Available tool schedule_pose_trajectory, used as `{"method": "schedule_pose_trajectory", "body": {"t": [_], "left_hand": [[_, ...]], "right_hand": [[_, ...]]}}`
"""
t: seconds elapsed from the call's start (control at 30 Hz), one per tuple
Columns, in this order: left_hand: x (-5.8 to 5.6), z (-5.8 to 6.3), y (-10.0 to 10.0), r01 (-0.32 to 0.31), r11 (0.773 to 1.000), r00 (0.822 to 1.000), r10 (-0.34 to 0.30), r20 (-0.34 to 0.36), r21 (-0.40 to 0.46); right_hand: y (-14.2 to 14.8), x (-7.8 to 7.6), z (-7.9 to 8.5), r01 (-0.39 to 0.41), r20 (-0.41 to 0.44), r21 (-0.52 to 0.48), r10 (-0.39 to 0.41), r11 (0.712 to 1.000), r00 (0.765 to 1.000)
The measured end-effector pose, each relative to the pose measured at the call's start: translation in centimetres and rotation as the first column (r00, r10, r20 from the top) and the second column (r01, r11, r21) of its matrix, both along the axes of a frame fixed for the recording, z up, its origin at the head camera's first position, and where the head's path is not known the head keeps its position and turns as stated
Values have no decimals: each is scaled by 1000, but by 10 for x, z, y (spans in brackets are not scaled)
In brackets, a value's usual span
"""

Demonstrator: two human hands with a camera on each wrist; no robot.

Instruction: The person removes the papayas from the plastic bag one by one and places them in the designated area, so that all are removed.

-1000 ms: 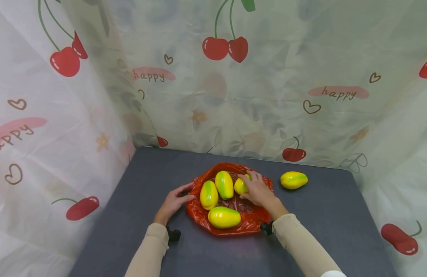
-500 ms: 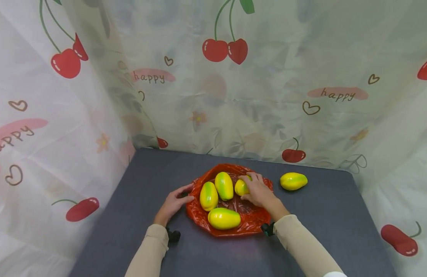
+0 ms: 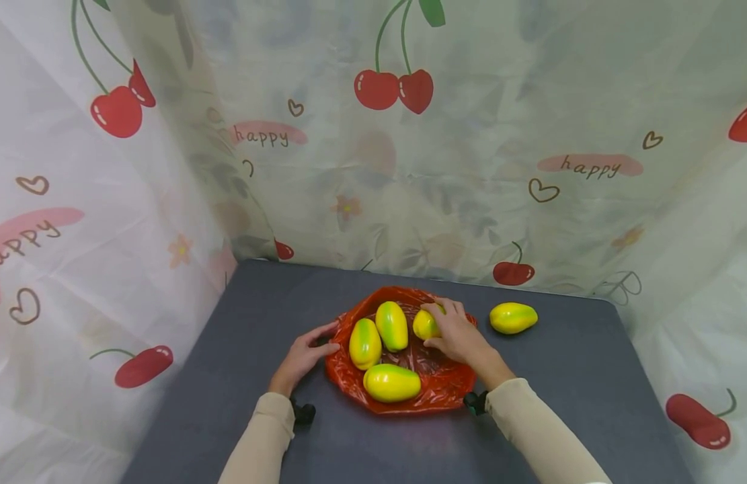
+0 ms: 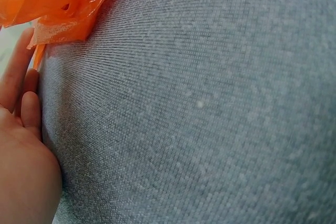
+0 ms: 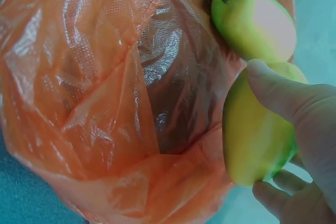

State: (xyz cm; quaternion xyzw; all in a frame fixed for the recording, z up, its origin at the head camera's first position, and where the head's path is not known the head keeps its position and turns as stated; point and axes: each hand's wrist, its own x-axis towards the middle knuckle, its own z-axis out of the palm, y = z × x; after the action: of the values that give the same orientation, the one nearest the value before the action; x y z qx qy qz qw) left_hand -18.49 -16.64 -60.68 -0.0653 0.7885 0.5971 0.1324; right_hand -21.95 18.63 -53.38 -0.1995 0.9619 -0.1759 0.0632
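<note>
A red plastic bag (image 3: 434, 386) lies spread on the table, with several yellow-green mangoes on it. In the head view one mango (image 3: 392, 383) is at the front, and two more, a left mango (image 3: 365, 343) and a back mango (image 3: 392, 326), lie side by side. My right hand (image 3: 466, 339) grips another mango (image 5: 257, 129) at the bag's right side, thumb on one side and fingers on the other. At the bag's left edge rests my left hand (image 3: 300, 357), its fingers extended against the plastic; the left wrist view shows a fingertip beside the bag's edge (image 4: 65, 27).
A separate mango (image 3: 514, 318) lies on the dark grey table (image 3: 567, 376), right of the bag. Behind and on both sides hangs a white curtain (image 3: 458, 168) printed with cherries. Each wrist wears a small black camera, such as the left camera (image 3: 304, 413).
My right hand, with the mango in its grip, has shifted slightly to the right. The left hand and the other mangoes have stayed in place.
</note>
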Motion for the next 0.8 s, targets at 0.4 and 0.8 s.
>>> {"method": "schedule_pose_trajectory", "body": {"t": [0.4, 0.8], "left_hand": [[0, -2, 0, 7, 1000, 1000, -7, -8, -13], [0, 0, 0, 17, 1000, 1000, -17, -11, -19]], "right_hand": [[4, 2, 11, 15, -64, -14, -16, 1000, 998], [17, 4, 20, 63, -86, -34, -66, 997, 994]]}}
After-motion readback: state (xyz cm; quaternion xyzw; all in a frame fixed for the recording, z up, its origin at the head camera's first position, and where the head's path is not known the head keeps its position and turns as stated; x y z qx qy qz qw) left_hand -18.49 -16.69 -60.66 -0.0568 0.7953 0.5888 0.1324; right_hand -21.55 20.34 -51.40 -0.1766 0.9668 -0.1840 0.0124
